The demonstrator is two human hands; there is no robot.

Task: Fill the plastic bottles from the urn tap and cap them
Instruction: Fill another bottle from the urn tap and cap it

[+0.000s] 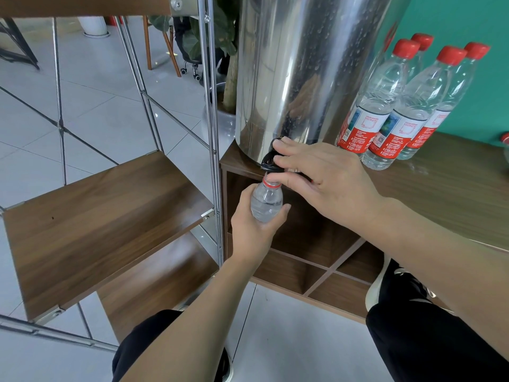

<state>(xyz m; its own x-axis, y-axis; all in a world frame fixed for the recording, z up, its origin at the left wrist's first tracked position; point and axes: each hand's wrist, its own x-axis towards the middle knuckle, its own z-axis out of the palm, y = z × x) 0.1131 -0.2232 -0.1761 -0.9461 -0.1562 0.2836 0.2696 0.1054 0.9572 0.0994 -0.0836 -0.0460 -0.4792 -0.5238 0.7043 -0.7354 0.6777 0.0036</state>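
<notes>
A shiny steel urn (303,73) stands at the left end of a wooden cabinet top (454,188). Its black tap (271,161) juts over the cabinet's front edge. My left hand (253,227) grips a clear uncapped plastic bottle (266,201) with a red neck ring, its mouth right under the tap; the shoulder shows water inside. My right hand (316,175) rests on the tap, fingers over the black lever and thumb near the bottle's neck. The bottle's lower part is hidden in my left hand.
Several capped bottles (407,111) with red caps and red-white labels stand to the right of the urn against a teal wall. Open cabinet compartments (316,271) lie below. A metal-framed wooden shelf (104,216) stands to the left. My knees and a shoe are at the bottom.
</notes>
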